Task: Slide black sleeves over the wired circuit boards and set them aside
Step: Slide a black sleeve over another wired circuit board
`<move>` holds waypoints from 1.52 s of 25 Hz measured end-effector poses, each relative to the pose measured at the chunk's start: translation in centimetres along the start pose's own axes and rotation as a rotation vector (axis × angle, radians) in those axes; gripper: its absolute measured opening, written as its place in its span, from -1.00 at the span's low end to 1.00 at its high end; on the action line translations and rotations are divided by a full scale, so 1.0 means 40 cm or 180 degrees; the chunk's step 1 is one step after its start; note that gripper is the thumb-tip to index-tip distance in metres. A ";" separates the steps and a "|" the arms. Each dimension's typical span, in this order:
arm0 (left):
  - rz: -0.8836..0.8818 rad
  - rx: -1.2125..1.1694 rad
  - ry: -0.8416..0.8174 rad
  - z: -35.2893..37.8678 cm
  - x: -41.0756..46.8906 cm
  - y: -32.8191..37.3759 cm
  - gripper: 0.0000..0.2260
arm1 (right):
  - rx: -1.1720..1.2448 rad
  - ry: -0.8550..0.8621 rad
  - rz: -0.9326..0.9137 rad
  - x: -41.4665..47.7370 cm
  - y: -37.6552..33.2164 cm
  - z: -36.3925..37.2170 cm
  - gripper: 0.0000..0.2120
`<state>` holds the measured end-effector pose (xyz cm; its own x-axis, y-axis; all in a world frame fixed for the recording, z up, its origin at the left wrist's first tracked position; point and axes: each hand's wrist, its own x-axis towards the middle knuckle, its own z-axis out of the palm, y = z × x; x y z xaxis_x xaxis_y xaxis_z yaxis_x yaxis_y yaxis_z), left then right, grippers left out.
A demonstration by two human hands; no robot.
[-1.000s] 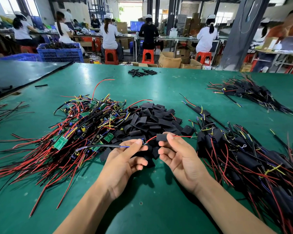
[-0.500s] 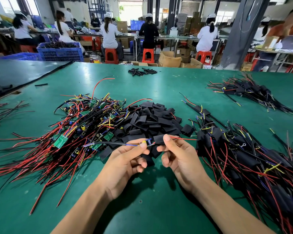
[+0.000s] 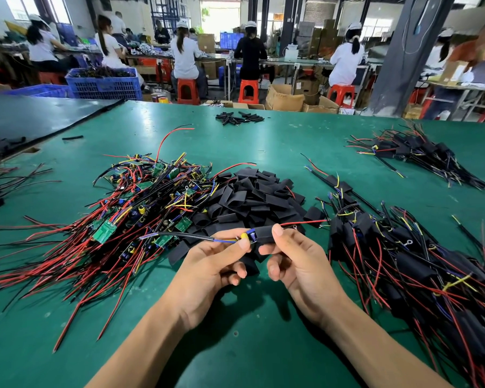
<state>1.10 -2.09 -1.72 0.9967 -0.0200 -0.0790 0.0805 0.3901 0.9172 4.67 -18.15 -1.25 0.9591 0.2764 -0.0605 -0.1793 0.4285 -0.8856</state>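
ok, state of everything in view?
left hand: pinching the wired board at its exposed end
right hand: pinching the black sleeve
wired board: partly inside the sleeve, yellow and blue parts showing
black sleeve: partway over the board
bare boards pile: unsleeved, tangled
loose sleeves pile: empty, heaped
sleeved pile: finished, at right

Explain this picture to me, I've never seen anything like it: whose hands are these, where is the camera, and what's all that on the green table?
No machine here: a person works with bare hands, and the camera is worn on their head, looking forward and down. The left hand pinches a wired circuit board by one end; the right hand holds the black sleeve that covers most of it. On the green table lie a pile of bare wired boards at left, a heap of empty sleeves in the middle, and sleeved boards at right. Other workers sit in the background.
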 end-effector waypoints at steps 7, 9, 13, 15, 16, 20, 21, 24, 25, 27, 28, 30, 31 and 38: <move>0.0207 0.0091 0.0230 -0.005 0.001 -0.004 -0.75 | -0.0067 -0.0167 -0.0005 -0.005 -0.002 0.002 -0.84; 0.0155 0.0103 0.0159 -0.005 0.000 -0.003 -0.80 | -0.0007 -0.0119 0.0034 -0.002 -0.002 0.001 -0.82; 0.0254 0.0324 0.0047 -0.004 0.000 -0.005 -0.84 | -0.0045 -0.0044 0.0116 0.002 -0.004 -0.008 -0.76; 0.0397 0.0534 0.0091 -0.004 -0.001 -0.007 -0.85 | -0.0061 -0.0038 0.0142 0.003 -0.003 -0.011 -0.72; 0.0468 0.0649 0.0120 -0.005 -0.001 -0.008 -0.84 | -0.0072 -0.0038 0.0145 0.004 -0.001 -0.012 -0.71; 0.0705 0.1113 0.0257 -0.009 0.000 -0.013 -0.86 | -0.0126 -0.0062 0.0131 0.005 0.004 -0.009 -0.78; 0.0731 0.1159 0.0277 -0.009 0.000 -0.014 -0.87 | -0.0135 -0.0075 0.0127 0.004 0.005 -0.009 -0.79; 0.0712 0.0947 0.0286 -0.006 -0.002 -0.014 -0.85 | -0.0199 -0.0171 0.0087 0.000 0.007 -0.006 -0.81; 0.0673 0.0793 0.0274 -0.005 -0.002 -0.013 -0.85 | -0.0205 -0.0217 0.0076 -0.002 0.007 -0.005 -0.82; 0.0602 0.0603 0.0240 -0.005 -0.003 -0.010 -0.83 | -0.0199 -0.0301 0.0073 -0.004 0.008 -0.002 -0.83; 0.0582 0.0586 0.0223 -0.004 -0.003 -0.009 -0.82 | -0.0208 -0.0332 0.0078 -0.003 0.008 -0.002 -0.83; 0.0608 0.0670 0.0218 -0.003 -0.005 -0.009 -0.82 | -0.0249 -0.0372 0.0101 -0.003 0.007 -0.004 -0.82; 0.0658 0.0791 0.0235 -0.003 -0.006 -0.009 -0.84 | -0.0290 -0.0381 0.0114 -0.002 0.007 -0.006 -0.81; 0.0985 0.1565 0.0695 0.006 -0.011 -0.015 -0.82 | -0.0356 -0.0314 0.0188 0.001 0.024 -0.006 -0.82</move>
<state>0.63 -2.53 -2.16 0.9534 0.2353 0.1890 -0.1637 -0.1231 0.9788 4.58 -17.92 -2.20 0.9205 0.3838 -0.0734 -0.2041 0.3121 -0.9278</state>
